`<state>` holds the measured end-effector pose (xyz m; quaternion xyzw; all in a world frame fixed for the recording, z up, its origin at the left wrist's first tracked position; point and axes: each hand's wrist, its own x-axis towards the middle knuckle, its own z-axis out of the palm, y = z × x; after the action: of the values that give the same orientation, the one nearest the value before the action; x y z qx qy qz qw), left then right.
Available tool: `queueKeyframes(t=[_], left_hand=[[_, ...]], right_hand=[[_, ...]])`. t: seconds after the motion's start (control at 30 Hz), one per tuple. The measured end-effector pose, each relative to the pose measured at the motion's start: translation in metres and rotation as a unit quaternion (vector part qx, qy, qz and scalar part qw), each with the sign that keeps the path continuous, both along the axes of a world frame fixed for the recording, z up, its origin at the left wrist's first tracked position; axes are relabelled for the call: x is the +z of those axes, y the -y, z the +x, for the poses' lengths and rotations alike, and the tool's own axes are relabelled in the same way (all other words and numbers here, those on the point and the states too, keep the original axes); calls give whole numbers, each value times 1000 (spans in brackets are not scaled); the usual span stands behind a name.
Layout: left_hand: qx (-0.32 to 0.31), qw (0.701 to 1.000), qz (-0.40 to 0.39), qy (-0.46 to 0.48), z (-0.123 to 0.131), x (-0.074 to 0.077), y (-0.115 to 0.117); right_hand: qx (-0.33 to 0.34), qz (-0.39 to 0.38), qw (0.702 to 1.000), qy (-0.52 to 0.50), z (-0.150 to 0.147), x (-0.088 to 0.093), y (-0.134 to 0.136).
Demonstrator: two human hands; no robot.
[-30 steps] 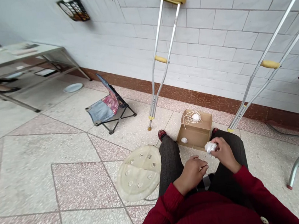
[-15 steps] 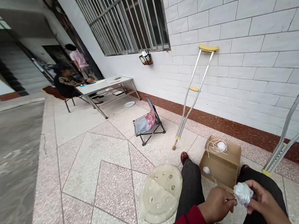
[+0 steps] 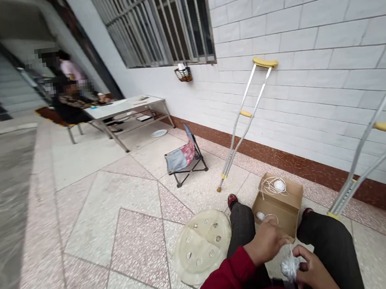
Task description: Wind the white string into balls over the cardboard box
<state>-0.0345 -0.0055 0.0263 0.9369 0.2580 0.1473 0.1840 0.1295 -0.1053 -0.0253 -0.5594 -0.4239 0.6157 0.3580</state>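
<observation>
Hands now apart: right hand pinches white wad low over lap, thread rising from it; left hand has left wad, curled beside cardboard box, grip unclear.

Wad of string in the right hand, just before an open cardboard box on the tiled floor; two small balls inside the box; round plastic mat to its left; aluminium crutch behind it, leaning on the tiled wall; low folding chair farther left.
</observation>
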Motion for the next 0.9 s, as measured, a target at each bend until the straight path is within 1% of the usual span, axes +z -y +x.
queueKeyframes(t=[0.07,0.13,0.17,0.2,0.23,0.27,0.3,0.37,0.43,0.47,0.5,0.53,0.57,0.63,0.7,0.77,0.83,0.9], left_hand=[[26,994,-95,42,3,-4,-2],[42,986,-148,61,8,-10,2],[39,984,-163,66,10,-14,6],[27,983,-170,67,12,-16,11],[12,983,-170,62,14,-18,15],[-3,986,-161,54,16,-19,18],[-16,989,-142,45,16,-19,20],[-20,995,-90,32,14,-16,17],[-16,999,-40,31,11,-11,8],[-19,999,-23,32,9,-9,2],[-26,999,-13,34,8,-7,-3],[-36,999,-8,39,7,-6,-9],[-45,998,-11,46,6,-4,-14],[-56,996,-35,68,7,-1,-22],[-49,992,-71,95,11,4,-29],[-27,986,-105,123,16,11,-36],[-32,981,-129,140,22,17,-44],[-29,976,-149,158,29,18,-51]], right_hand=[[-18,29,999,-24,0,35,0],[-65,74,995,-33,5,65,-9],[-87,87,992,-23,9,73,-16],[-107,92,990,0,13,76,-22],[-125,97,987,30,17,73,-29],[-145,102,982,63,21,65,-35],[-165,102,976,96,23,53,-39],[-171,90,974,116,24,23,-42],[-142,79,982,96,21,-3,-40],[-122,68,987,80,18,-12,-39],[-104,60,991,65,15,-17,-38],[-85,48,994,50,13,-18,-38],[-65,32,997,35,12,-16,-38],[-31,-9,999,-4,15,-2,-41],[-7,-43,997,-58,22,20,-42],[2,-35,993,-112,30,45,-41],[25,-30,988,-150,36,72,-41],[21,-14,986,-168,38,97,-46]])
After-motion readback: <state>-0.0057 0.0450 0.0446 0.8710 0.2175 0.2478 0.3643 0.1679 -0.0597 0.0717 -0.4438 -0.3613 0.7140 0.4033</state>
